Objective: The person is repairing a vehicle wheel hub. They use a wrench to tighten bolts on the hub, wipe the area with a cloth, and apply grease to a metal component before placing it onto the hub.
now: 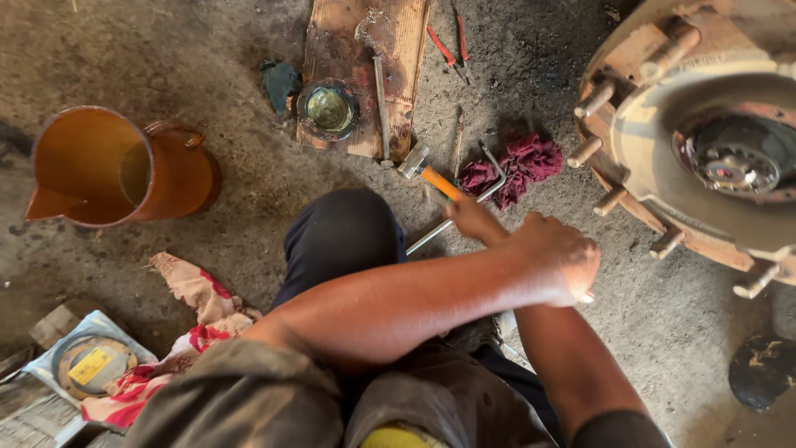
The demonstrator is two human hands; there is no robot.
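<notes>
My arms cross at centre frame. My left hand (557, 259) is curled into a fist; what it grips I cannot tell. My right hand (474, 221) closes on the hammer (429, 172), lying on the floor (249, 224) beside the red rag (518, 166), left of the hub (705, 133).

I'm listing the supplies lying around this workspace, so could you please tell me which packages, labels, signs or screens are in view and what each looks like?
Clear plastic package: bottom-left corner, on the ground beside a red-patterned rag; flat pouch holding a dark ring-shaped part.
Yellow label: on that package; small, rectangular, tilted.
No signs or screens are in view.
</notes>
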